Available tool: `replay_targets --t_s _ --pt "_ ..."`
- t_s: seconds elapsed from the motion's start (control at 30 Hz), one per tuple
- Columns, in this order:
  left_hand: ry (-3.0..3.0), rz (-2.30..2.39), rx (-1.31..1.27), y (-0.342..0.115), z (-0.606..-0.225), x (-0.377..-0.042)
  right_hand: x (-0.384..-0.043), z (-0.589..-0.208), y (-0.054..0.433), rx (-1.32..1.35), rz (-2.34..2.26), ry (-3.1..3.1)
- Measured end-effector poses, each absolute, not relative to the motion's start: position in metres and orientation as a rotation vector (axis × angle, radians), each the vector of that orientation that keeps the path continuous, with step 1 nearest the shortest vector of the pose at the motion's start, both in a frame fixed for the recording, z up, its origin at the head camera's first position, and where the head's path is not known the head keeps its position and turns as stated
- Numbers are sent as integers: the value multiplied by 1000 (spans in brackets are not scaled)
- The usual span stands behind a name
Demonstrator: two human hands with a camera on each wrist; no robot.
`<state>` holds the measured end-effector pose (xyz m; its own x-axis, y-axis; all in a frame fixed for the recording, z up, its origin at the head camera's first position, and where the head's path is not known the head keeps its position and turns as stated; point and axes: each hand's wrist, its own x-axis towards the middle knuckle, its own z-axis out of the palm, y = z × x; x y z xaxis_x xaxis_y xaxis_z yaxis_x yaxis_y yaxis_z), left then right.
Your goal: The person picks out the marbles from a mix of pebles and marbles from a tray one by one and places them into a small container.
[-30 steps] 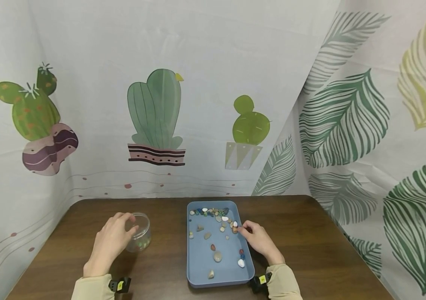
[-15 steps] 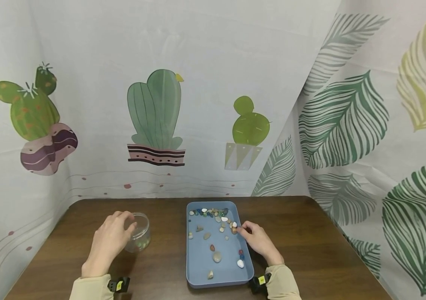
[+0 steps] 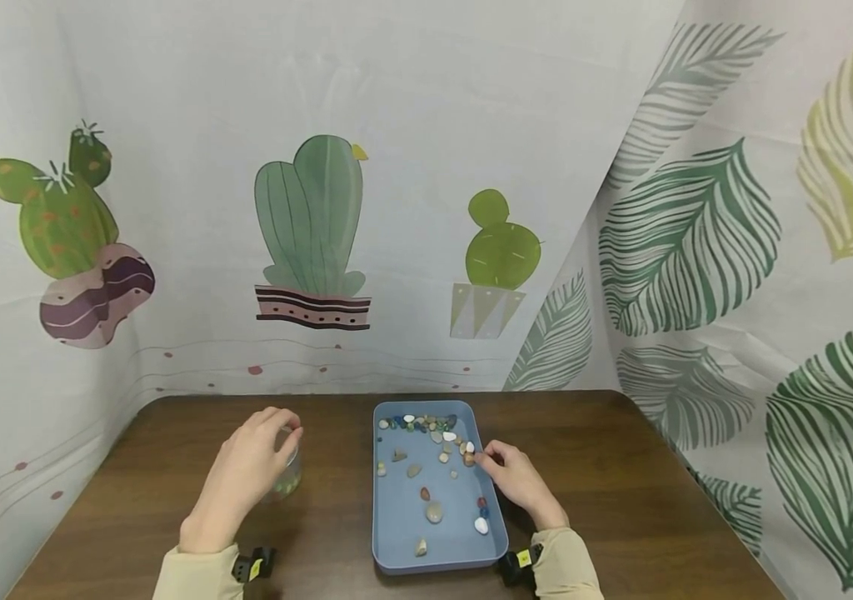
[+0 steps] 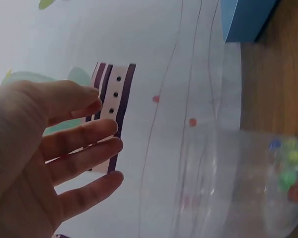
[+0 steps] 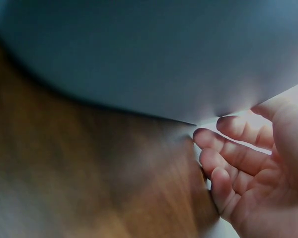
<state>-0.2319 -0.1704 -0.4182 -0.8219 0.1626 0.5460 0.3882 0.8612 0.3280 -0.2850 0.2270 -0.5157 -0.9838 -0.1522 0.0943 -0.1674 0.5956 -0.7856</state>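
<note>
My left hand (image 3: 250, 462) hovers above a clear plastic jar (image 3: 288, 479), partly covering it in the head view. In the left wrist view, its thumb and index finger lie close together, the other fingers are loosely bent, and no thing shows between them. Small coloured beads (image 4: 290, 171) sit at the bottom of the jar. My right hand (image 3: 520, 482) grips the right rim of a blue-grey tray (image 3: 396, 525) with thumb and bent fingers; the right wrist view shows the fingertips at its outer wall. Inside the tray, an orange-brown stone (image 3: 469, 460) lies close to the fingertips.
Several pebbles and glass beads (image 3: 417, 423) line the tray's far end. A round grey stone (image 3: 434, 512), a white stone (image 3: 481, 526) and others are scattered nearer. The tray and jar stand on a dark wooden table (image 3: 336, 500) before a patterned cloth wall (image 3: 411, 233).
My left hand has moved right and slightly up, from beside the jar to over its mouth, now hiding more of it. My right hand and the tray have stayed in place.
</note>
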Motion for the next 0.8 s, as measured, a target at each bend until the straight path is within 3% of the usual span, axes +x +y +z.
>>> replay_targets --t_s 0.27,0.8 --pt "-2567 -681 -522 -138 -440 -252 -285 -516 227 293 1379 -2786" --pt "-2756 -847 -485 -83 -488 -300 -283 -516 228 315 1358 -2778"
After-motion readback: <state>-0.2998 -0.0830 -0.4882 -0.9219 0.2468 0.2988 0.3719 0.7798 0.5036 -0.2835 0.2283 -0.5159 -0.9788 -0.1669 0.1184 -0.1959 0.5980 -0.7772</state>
